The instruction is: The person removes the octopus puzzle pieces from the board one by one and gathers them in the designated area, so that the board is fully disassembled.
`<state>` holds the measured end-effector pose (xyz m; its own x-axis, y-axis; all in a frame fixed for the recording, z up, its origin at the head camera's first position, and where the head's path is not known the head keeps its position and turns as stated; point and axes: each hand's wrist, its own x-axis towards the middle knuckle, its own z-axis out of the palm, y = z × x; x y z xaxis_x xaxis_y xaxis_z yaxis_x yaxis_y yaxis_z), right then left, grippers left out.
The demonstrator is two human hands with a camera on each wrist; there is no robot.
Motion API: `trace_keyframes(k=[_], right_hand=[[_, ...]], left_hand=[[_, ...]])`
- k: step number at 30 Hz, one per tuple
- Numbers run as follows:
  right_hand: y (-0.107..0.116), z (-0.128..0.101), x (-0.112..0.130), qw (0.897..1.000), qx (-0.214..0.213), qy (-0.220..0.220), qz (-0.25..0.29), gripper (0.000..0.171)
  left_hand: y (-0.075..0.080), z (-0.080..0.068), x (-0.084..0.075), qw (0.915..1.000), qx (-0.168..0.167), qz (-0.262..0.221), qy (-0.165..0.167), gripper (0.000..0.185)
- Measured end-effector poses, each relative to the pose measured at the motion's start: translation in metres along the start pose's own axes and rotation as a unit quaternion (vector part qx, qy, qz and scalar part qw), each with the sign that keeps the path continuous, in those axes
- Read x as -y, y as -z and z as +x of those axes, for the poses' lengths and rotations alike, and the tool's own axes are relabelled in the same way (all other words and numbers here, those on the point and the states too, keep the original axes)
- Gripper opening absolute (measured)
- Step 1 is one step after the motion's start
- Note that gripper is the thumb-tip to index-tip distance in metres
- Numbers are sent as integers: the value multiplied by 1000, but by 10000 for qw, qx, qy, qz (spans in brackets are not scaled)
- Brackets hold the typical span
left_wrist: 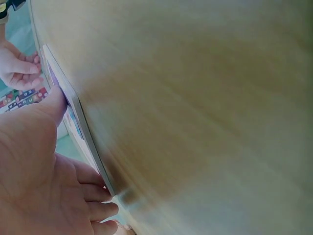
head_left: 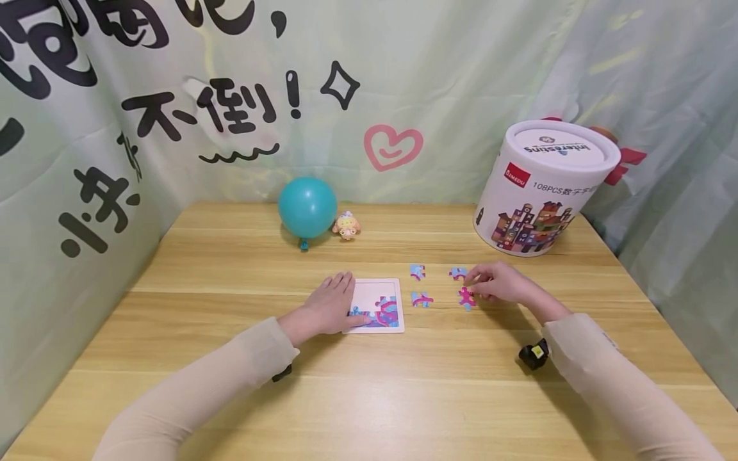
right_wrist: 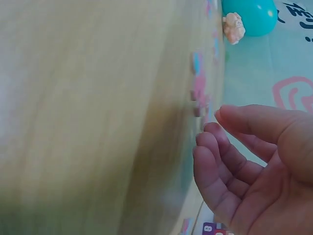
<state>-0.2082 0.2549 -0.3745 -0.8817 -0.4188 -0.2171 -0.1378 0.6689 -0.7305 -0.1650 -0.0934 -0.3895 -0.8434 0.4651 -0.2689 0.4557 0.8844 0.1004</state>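
A small white puzzle tray [head_left: 367, 293] lies on the wooden table [head_left: 230, 269], with a few blue-and-pink pieces [head_left: 385, 315] fitted along its lower part. My left hand [head_left: 330, 306] rests flat on the tray's left side with straight fingers; the left wrist view shows the palm [left_wrist: 44, 186] against the tray's edge [left_wrist: 86, 142]. Right of the tray lie several loose pieces [head_left: 421, 299]. My right hand [head_left: 497, 282] hovers with loosely curled fingers at the two rightmost pieces [head_left: 466, 298]. The right wrist view shows that hand [right_wrist: 215, 134] empty, with blurred pieces [right_wrist: 198, 90] beyond.
A teal balloon [head_left: 307, 207] and a small yellow toy figure [head_left: 346, 225] sit at the back of the table. A white cylindrical puzzle tub [head_left: 542, 192] stands at the back right. Printed cloth hangs behind and at both sides.
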Motion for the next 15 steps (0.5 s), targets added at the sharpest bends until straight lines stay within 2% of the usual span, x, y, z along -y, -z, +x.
trace_keyframes(k=[9,15], right_hand=[[-9,8,22,9969,-225,519,-547,18],[-31,19,46,9940,-118,972,-497,19]], left_hand=[[0,1,1,10000,-12,-18,-78,93],[3,2,-2,9994,-77,-159,-303,93]])
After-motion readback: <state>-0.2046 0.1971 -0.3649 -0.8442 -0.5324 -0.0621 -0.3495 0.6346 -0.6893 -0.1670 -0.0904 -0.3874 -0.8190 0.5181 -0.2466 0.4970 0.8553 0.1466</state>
